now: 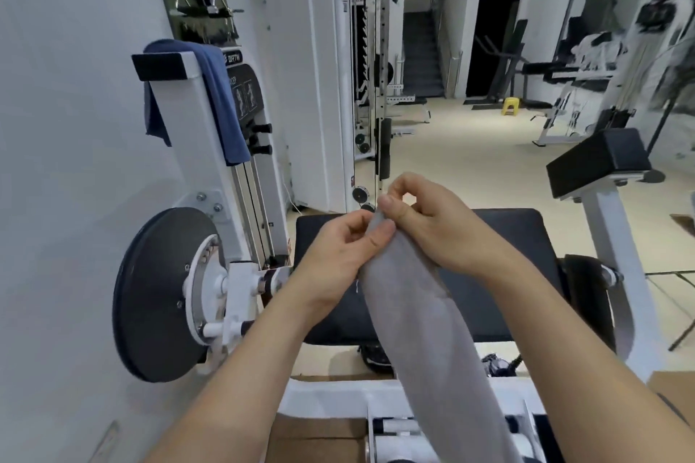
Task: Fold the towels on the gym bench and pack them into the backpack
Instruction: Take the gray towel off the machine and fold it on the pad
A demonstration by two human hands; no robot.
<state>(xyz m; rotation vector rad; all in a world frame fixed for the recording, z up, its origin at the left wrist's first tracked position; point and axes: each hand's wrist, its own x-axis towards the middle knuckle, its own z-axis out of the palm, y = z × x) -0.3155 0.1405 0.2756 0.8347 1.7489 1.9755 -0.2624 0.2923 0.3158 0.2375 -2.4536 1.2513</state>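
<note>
Both hands meet at the centre of the frame, above the black bench pad (pixel 500 225), and pinch the top end of a grey towel (pixel 425 319). The left hand (pixel 338 248) holds the cloth between thumb and curled fingers on its left edge; the right hand (pixel 432 222) pinches the same end from the right, thumb on top. The two hands are almost touching, so neither is clearly nearer.

From that held end the grey towel hangs down and toward the lower right of the frame, its long axis running from the hands to the bottom edge, passing between the forearms. It looks gathered into a narrow, soft band, plain grey with few creases. To open or halve it, the hands would probably need to draw apart along the top edge.

A second, blue towel (pixel 222 101) is draped over the white machine upright in the upper left, well apart from the hands. No backpack can be made out for certain.
</note>
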